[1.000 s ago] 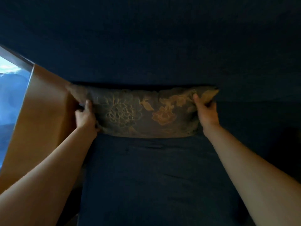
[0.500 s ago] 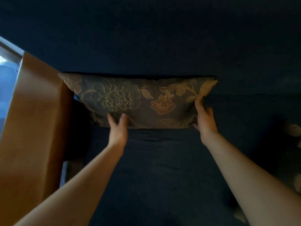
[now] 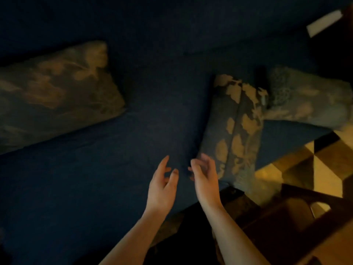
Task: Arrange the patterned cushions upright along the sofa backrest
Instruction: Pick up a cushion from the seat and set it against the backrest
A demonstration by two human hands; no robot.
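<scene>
On the dark blue sofa (image 3: 95, 169), a floral cushion (image 3: 53, 92) leans against the backrest at the left. Two patterned cushions (image 3: 235, 131) lie stacked on the seat at the right, near the front edge. Farther right, at the sofa's end, rests another floral cushion (image 3: 305, 100). My left hand (image 3: 162, 186) hovers over the seat, fingers apart, holding nothing. Just left of the stacked cushions' near corner is my right hand (image 3: 205, 180), open and empty; I cannot tell if it touches them.
A dark wooden piece of furniture (image 3: 296, 217) stands at the lower right beside the sofa's front edge. A yellow and dark geometric rug (image 3: 324, 165) covers the floor there. A pale strip (image 3: 324, 22) shows at the top right.
Both hands have let go of the left cushion, which now stays against the backrest. My view has swung right, and both hands have moved toward the stacked cushions.
</scene>
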